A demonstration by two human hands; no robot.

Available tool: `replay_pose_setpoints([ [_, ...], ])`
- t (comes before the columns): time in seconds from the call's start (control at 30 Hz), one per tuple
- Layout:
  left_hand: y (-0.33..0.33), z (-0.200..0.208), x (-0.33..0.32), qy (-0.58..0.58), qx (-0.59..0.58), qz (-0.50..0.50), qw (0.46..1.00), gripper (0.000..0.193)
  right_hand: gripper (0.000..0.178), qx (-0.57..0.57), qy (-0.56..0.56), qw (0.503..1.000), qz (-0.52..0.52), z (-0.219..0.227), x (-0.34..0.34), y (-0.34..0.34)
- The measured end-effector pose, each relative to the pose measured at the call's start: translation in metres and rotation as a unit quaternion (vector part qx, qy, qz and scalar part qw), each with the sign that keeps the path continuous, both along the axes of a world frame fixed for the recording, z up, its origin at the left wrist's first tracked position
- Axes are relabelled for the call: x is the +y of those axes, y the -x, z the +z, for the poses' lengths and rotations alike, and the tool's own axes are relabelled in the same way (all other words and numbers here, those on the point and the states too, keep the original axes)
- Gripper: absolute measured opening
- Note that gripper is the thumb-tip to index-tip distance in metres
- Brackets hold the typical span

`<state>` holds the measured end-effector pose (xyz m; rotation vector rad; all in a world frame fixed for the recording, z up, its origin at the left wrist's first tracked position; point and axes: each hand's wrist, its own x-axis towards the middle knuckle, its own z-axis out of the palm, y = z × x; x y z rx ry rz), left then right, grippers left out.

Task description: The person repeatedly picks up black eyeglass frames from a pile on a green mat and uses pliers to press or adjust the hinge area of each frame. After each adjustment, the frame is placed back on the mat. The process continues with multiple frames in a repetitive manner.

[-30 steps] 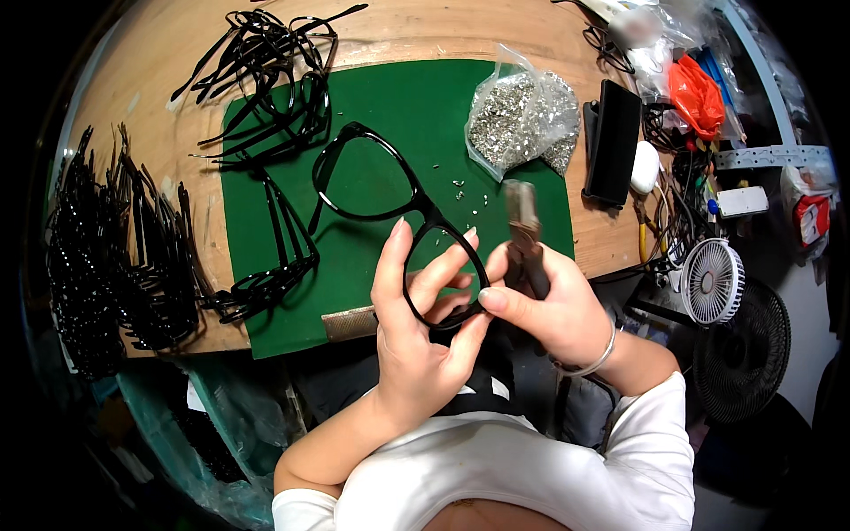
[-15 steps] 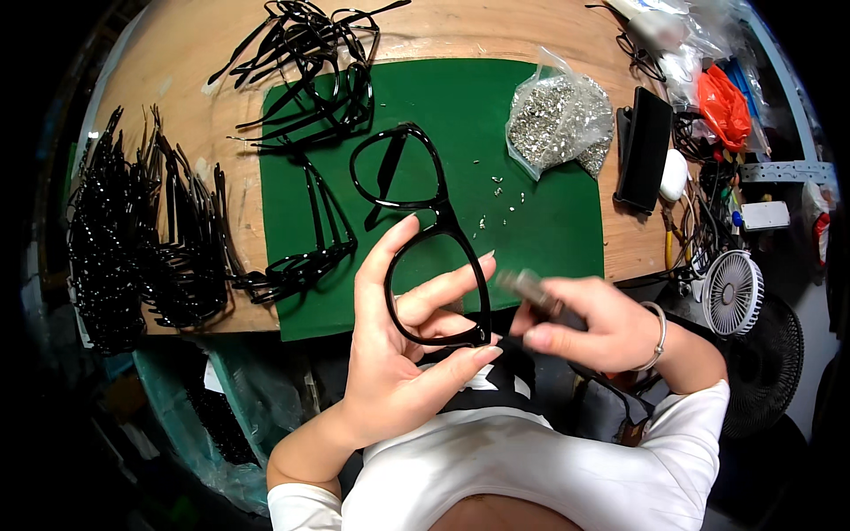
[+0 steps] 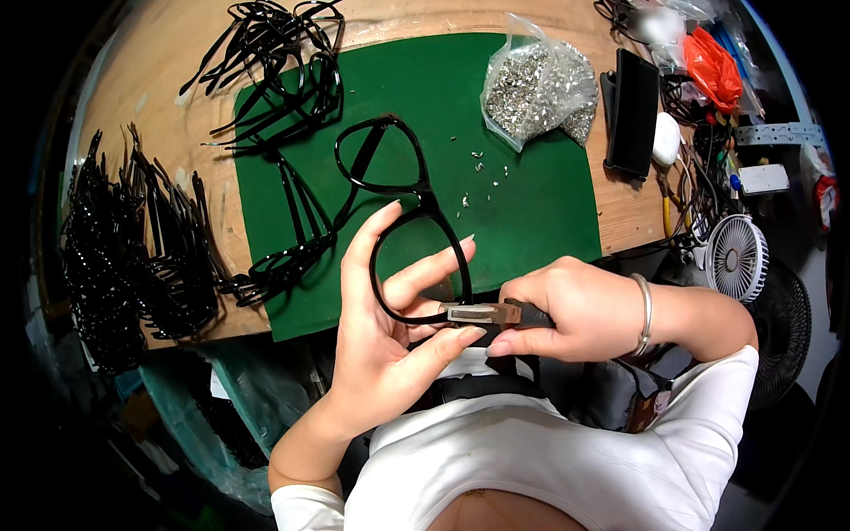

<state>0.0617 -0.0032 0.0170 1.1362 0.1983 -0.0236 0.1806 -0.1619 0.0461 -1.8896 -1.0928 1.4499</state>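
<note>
My left hand [image 3: 390, 336] grips a black eyeglass frame front [image 3: 403, 212] by its near rim, holding it above the front edge of a green mat [image 3: 531, 195]. My right hand [image 3: 567, 310] holds a small brown-handled tool [image 3: 482, 314] sideways, its tip pressed against the frame's near corner between my left thumb and fingers. A few tiny metal screws [image 3: 478, 164] lie loose on the mat.
A clear bag of small metal parts [image 3: 536, 88] sits at the mat's far right. Black temple arms [image 3: 133, 248] pile at the left, more frames [image 3: 274, 62] at the far left of the mat. A black phone [image 3: 630, 111], cables and a small white fan [image 3: 737, 257] crowd the right.
My right hand has turned the tool from upright to sideways and brought it to the frame's near corner. The frame has stayed in my left hand.
</note>
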Motion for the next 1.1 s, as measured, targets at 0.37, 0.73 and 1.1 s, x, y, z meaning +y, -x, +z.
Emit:
replay_pose_setpoints([
  [0.37, -0.009, -0.006, 0.004, 0.032, 0.01, 0.01, 0.999, 0.091, 0.042, -0.327, -0.11, 0.937, -0.044, -0.072, 0.01, -0.003],
  [0.73, 0.053, -0.011, 0.002, 0.082, 0.054, -0.068, 0.993, 0.081, 0.022, -0.321, -0.094, 0.935, -0.121, -0.089, 0.008, -0.019],
  [1.1, 0.039, -0.005, 0.0, 0.181, 0.155, -0.034, 0.97, 0.012, 0.019, -0.294, -0.093, 0.939, -0.152, -0.086, 0.018, -0.008],
])
